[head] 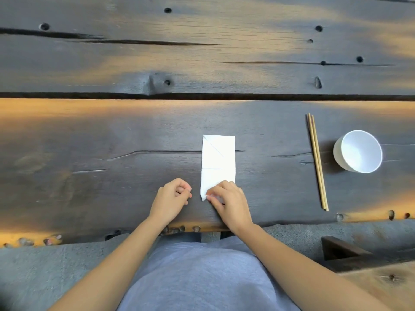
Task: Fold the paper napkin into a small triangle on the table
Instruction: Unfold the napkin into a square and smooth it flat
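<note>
The left hand (pixel 172 198) rests loosely curled on the dark wooden table (pixel 89 153), holding nothing, just left of the paper napkin (pixel 217 163). The right hand (pixel 229 199) pinches the near corner of this long folded napkin. Further right of this hand lie wooden chopsticks (pixel 316 161) and a white bowl (pixel 358 151).

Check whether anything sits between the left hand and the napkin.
Nothing visible does. The left hand rests curled on bare table just left of the napkin, with only a strip of dark wood between them. The right hand already pinches the napkin's near corner. The chopsticks and bowl lie off to the right.
</note>
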